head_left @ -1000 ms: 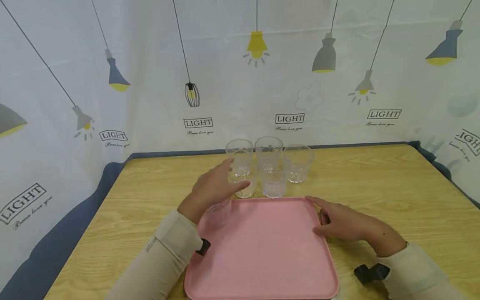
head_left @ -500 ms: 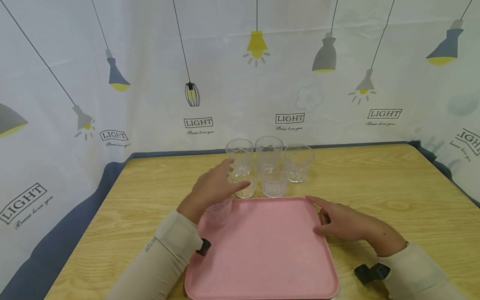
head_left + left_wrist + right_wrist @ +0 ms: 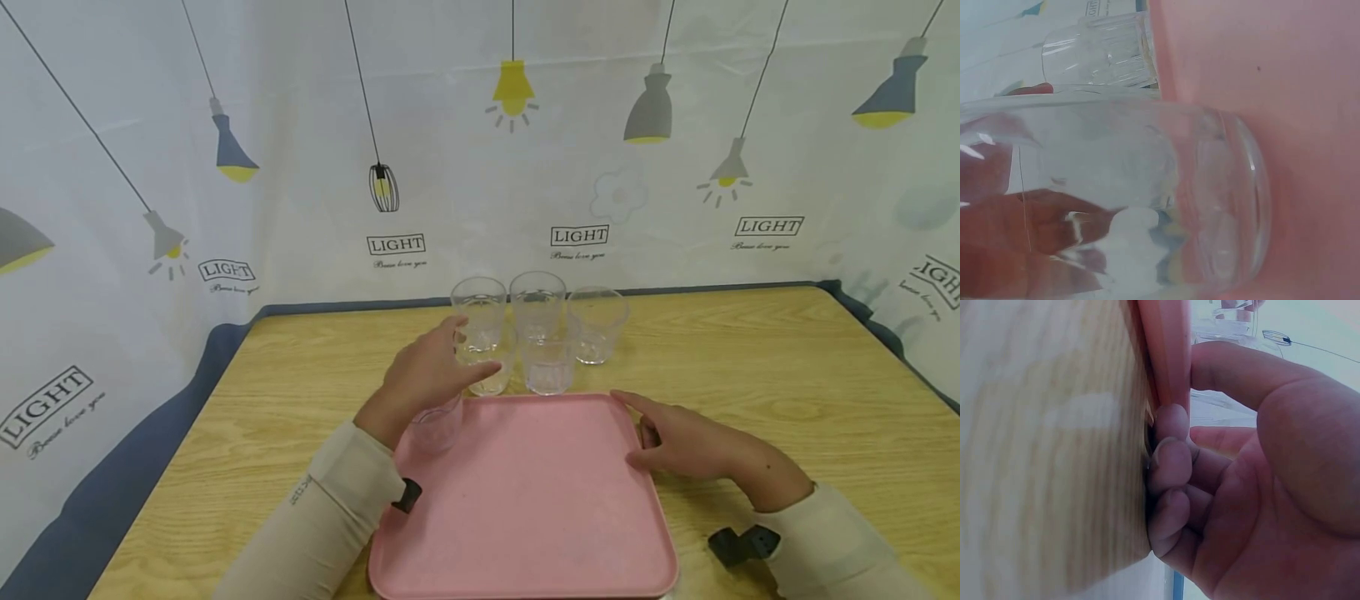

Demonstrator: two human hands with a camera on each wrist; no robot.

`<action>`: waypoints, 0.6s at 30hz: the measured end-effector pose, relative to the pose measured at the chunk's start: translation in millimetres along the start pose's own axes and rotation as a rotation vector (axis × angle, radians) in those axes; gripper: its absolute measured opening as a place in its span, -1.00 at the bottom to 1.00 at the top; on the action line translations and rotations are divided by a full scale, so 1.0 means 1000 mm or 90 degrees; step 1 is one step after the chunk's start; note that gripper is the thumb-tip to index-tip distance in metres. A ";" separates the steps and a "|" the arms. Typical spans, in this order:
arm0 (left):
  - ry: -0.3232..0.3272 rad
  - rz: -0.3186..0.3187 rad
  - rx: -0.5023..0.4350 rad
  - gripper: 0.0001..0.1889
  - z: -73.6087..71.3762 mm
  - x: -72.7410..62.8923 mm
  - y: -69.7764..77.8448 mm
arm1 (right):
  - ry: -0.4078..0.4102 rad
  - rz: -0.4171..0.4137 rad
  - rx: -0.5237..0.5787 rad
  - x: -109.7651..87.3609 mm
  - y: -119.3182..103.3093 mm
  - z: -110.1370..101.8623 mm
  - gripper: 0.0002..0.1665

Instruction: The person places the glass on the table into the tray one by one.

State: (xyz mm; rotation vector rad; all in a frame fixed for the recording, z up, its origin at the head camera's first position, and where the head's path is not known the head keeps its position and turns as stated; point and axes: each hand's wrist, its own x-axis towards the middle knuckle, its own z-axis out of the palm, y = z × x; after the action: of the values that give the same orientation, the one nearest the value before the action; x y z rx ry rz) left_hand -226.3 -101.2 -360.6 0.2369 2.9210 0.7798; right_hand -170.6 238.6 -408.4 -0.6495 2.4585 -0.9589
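Observation:
The left hand (image 3: 427, 371) curves around the front-left clear drinking glass (image 3: 489, 382), thumb across its near side and fingertips at its left. Below the left wrist, another clear glass (image 3: 437, 427) stands on the back left of a pink tray (image 3: 525, 500). This nearer glass (image 3: 1147, 187) fills much of the left wrist view, and the left fingers (image 3: 1041, 222) show through it. At the tray's right edge, the right hand (image 3: 686, 442) grips the rim, thumb on top. In the right wrist view, its curled fingers (image 3: 1169, 465) sit low against the rim (image 3: 1172, 350), close to the tabletop.
More clear glasses stand behind the tray: one at front middle (image 3: 550, 375), others behind at left (image 3: 480, 300), middle (image 3: 537, 296) and right (image 3: 597, 333). The wooden table (image 3: 787, 367) ends at a cloth backdrop (image 3: 300, 233) printed with lamps.

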 end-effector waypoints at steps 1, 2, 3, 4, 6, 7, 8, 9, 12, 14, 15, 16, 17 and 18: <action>0.002 0.000 0.001 -0.04 0.000 0.000 0.000 | 0.000 -0.002 0.001 0.000 0.000 0.000 0.02; 0.003 0.000 0.003 -0.05 0.000 0.000 0.000 | -0.001 -0.001 0.002 0.000 0.000 0.000 0.02; 0.005 0.001 0.002 -0.05 0.000 0.000 0.001 | -0.003 -0.001 0.004 0.000 0.000 -0.001 0.03; 0.006 0.001 0.003 -0.05 0.000 0.000 0.001 | -0.003 -0.001 0.006 0.000 0.000 -0.001 0.03; 0.009 0.000 0.006 -0.05 0.000 0.000 0.001 | -0.006 -0.001 0.009 0.000 0.000 -0.001 0.03; 0.011 -0.001 0.007 -0.05 0.000 0.000 0.001 | -0.007 0.000 0.010 0.000 0.000 -0.001 0.03; 0.012 -0.002 0.009 -0.05 0.001 0.001 0.000 | -0.007 0.000 0.011 0.000 0.000 -0.001 0.02; 0.014 -0.003 0.010 -0.05 0.001 0.001 0.000 | -0.007 -0.001 0.013 0.000 0.001 -0.001 0.02; 0.023 -0.003 0.019 -0.06 0.001 0.001 -0.001 | -0.007 -0.003 0.012 0.001 0.001 0.000 0.02; 0.033 0.002 0.026 -0.06 0.002 0.001 -0.002 | -0.006 -0.005 0.011 0.001 0.001 0.000 0.02; 0.038 0.006 0.028 -0.06 0.002 0.001 -0.003 | -0.006 -0.005 0.010 0.001 0.001 0.000 0.02; 0.043 0.010 0.029 -0.06 0.002 0.001 -0.003 | -0.006 -0.006 0.009 0.000 0.001 0.000 0.01; 0.048 0.014 0.031 -0.06 0.002 0.001 -0.004 | -0.007 -0.006 0.010 0.000 0.001 0.000 0.01; 0.052 0.019 0.031 -0.06 0.002 0.001 -0.005 | -0.007 -0.006 0.011 0.000 0.000 0.000 0.01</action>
State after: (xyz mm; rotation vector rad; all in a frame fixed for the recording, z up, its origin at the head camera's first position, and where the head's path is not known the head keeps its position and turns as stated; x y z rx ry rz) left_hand -227.8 -103.8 -364.8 0.2589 3.0230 0.7412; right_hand -170.7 239.1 -408.5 -0.6596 2.4365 -0.9757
